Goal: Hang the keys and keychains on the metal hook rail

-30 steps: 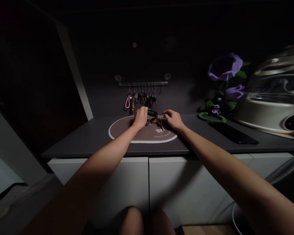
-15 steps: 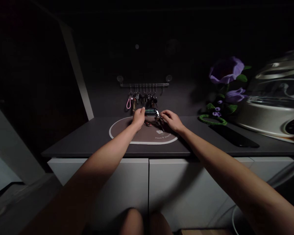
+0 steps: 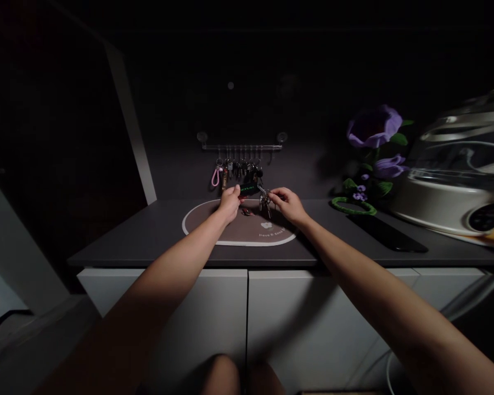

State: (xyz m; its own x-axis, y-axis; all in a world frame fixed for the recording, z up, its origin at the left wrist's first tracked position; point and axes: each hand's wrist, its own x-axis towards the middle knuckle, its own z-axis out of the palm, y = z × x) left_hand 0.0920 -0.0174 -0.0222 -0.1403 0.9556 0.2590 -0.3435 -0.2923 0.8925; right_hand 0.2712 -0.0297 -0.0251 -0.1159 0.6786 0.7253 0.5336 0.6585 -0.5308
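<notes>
Dim counter (image 3: pixel 119 236), dark wall. Left fingers pinch one end of a black fob (image 3: pixel 249 190) with green lettering; left hand (image 3: pixel 230 204). Key bunch (image 3: pixel 265 204) hangs at the other end, over the oval mat (image 3: pixel 206 226). Right hand (image 3: pixel 287 205): fingertips drawn together at the keys, can't tell if gripping. Small red item (image 3: pixel 247 212) on mat. Hook rail (image 3: pixel 242 147) behind, more keys; purple flower (image 3: pixel 374 129) off right.
</notes>
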